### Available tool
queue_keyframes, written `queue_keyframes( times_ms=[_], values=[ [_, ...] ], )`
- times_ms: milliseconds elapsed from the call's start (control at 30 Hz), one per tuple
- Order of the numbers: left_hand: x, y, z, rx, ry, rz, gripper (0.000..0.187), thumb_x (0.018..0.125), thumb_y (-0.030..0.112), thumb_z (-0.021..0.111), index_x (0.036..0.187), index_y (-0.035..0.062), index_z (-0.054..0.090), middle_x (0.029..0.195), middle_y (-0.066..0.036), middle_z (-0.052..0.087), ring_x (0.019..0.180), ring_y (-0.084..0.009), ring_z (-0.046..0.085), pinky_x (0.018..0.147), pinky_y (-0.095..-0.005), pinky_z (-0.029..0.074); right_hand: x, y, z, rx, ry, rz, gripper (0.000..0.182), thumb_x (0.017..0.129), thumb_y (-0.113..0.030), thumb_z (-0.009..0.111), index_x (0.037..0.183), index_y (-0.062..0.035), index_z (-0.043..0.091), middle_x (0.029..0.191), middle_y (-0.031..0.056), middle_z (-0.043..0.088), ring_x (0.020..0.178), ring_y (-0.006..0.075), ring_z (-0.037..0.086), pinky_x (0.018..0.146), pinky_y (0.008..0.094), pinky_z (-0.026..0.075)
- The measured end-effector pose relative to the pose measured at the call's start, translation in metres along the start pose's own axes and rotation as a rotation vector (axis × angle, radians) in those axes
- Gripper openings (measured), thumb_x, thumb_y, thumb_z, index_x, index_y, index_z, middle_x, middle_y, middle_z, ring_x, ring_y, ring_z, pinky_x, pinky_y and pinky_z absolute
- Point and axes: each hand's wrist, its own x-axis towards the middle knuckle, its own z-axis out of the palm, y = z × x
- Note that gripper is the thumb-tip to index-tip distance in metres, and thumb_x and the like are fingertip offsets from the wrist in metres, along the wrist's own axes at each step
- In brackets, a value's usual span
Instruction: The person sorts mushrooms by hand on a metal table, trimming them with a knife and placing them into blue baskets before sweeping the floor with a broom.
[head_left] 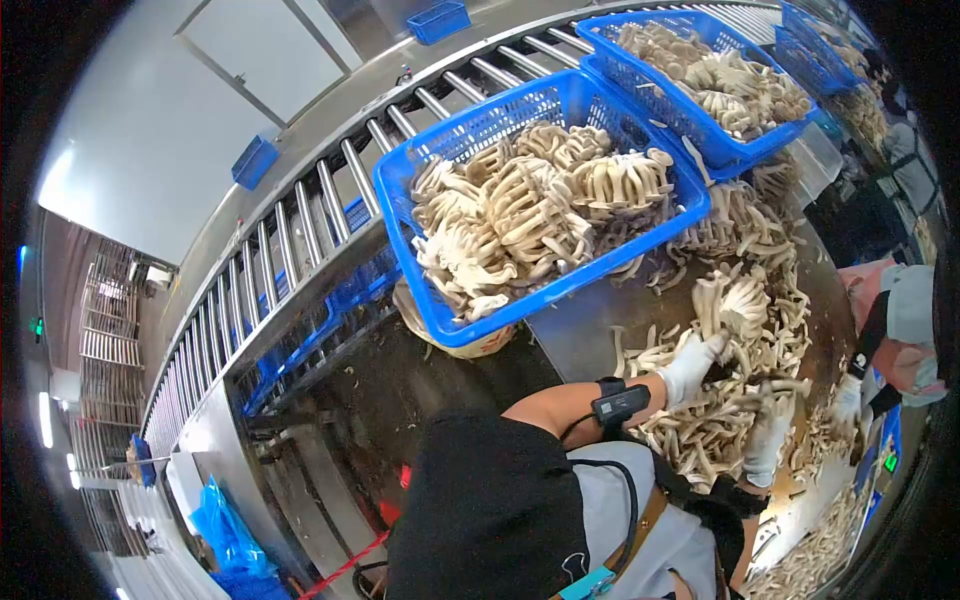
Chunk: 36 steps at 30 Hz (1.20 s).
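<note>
My left hand, in a white glove, is closed around the base of a mushroom cluster whose stems and caps fan upward. My right hand, also gloved in white, is over the loose mushrooms a little to the right and nearer my body. It is blurred, and its fingers blend into the pale stems, so its grip cannot be made out. Loose stems and small clusters lie heaped on the metal table around both hands.
A blue basket full of mushroom clusters sits by the roller conveyor. Behind it stands another filled blue basket. Across the table, a co-worker's gloved hand is near the mushrooms. A blue plastic bag hangs at lower left.
</note>
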Motion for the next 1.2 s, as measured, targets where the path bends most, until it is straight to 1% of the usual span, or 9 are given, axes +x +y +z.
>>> queue_keyframes(
  times_ms=[233,367,500,667,700,767,933,1100,1200],
  values=[
    [-0.013,0.022,0.017,0.032,-0.239,0.001,0.042,0.084,0.015,0.063,0.122,0.0028,0.051,0.097,-0.005,0.063,0.088,-0.013,0.056,0.079,-0.0278,0.046,0.016,-0.005,-0.012,-0.296,-0.088,0.076,0.048,0.089,-0.026,0.067,0.125,0.0,0.05,0.112,0.0063,0.056,0.09,0.0153,0.055,0.071,0.0245,0.047],
    [-0.033,0.044,0.022,0.813,-0.565,0.071,0.035,0.081,0.013,0.062,0.112,-0.0016,0.057,0.091,-0.012,0.062,0.082,-0.0183,0.059,0.071,-0.0348,0.049,0.006,-0.001,0.0,-0.33,-0.099,-0.068,0.042,0.09,-0.021,0.065,0.123,-0.0001,0.052,0.11,0.0074,0.059,0.09,0.012,0.056,0.074,0.0239,0.048],
    [-0.007,0.039,0.016,-0.011,-0.111,-0.134,0.025,0.08,0.008,0.057,0.101,-0.0045,0.061,0.084,-0.016,0.062,0.084,-0.0238,0.063,0.074,-0.034,0.051,0.008,-0.016,0.001,-0.078,-0.031,0.073,0.037,0.093,-0.023,0.06,0.122,-0.0013,0.053,0.113,0.0075,0.059,0.097,0.0139,0.056,0.082,0.026,0.046],
    [-0.021,0.023,0.022,0.607,-0.304,0.027,0.02,0.083,0.014,0.056,0.093,-0.0019,0.062,0.09,-0.011,0.062,0.082,-0.0168,0.056,0.077,-0.0327,0.046,0.027,0.011,-0.003,-0.196,-0.077,-0.04,0.027,0.093,-0.02,0.06,0.112,-0.0021,0.057,0.106,0.0058,0.061,0.091,0.0121,0.06,0.077,0.029,0.05],
    [-0.012,0.032,0.01,1.235,-0.413,0.693,0.021,0.083,0.013,0.054,0.096,-0.0021,0.062,0.087,-0.012,0.064,0.081,-0.0156,0.055,0.075,-0.0326,0.046,0.022,-0.002,0.003,-0.121,-0.072,-0.032,0.029,0.092,-0.018,0.061,0.115,-0.0024,0.056,0.104,0.0047,0.061,0.089,0.0129,0.059,0.075,0.0274,0.05],
    [0.004,0.027,0.005,0.425,-0.162,-0.028,0.022,0.081,0.012,0.055,0.097,-0.0015,0.062,0.086,-0.014,0.065,0.082,-0.0178,0.058,0.076,-0.0332,0.048,0.013,-0.02,0.014,0.031,-0.052,-0.018,0.036,0.089,-0.013,0.063,0.122,-0.0029,0.053,0.098,0.0026,0.059,0.086,0.0146,0.059,0.072,0.0243,0.049],
    [-0.034,0.037,0.023,0.351,-0.68,0.106,0.05,0.088,0.026,0.062,0.13,0.0032,0.05,0.118,-0.009,0.062,0.101,-0.0158,0.055,0.089,-0.0292,0.045,0.01,-0.025,0.017,-0.047,0.041,0.05,0.034,0.088,-0.013,0.054,0.121,-0.0021,0.053,0.103,0.0083,0.06,0.081,0.014,0.06,0.061,0.0234,0.05],
    [0.023,-0.021,0.0,1.228,-0.909,0.543,0.019,0.097,0.017,0.051,0.106,0.0012,0.057,0.094,-0.007,0.061,0.091,-0.0174,0.055,0.085,-0.0321,0.046,0.009,-0.019,0.002,-0.149,0.09,-0.063,0.029,0.094,-0.018,0.056,0.117,0.0,0.058,0.099,0.0065,0.064,0.076,0.0121,0.06,0.063,0.0237,0.049],
    [-0.015,0.036,0.034,0.619,-0.228,0.023,0.014,0.091,0.008,0.051,0.094,0.0034,0.063,0.088,-0.01,0.062,0.089,-0.024,0.058,0.081,-0.0356,0.047,-0.001,-0.051,0.006,0.015,0.247,-0.014,0.027,0.094,-0.016,0.057,0.115,0.0006,0.062,0.099,0.0075,0.066,0.075,0.0097,0.063,0.064,0.0217,0.05]
  ],
)
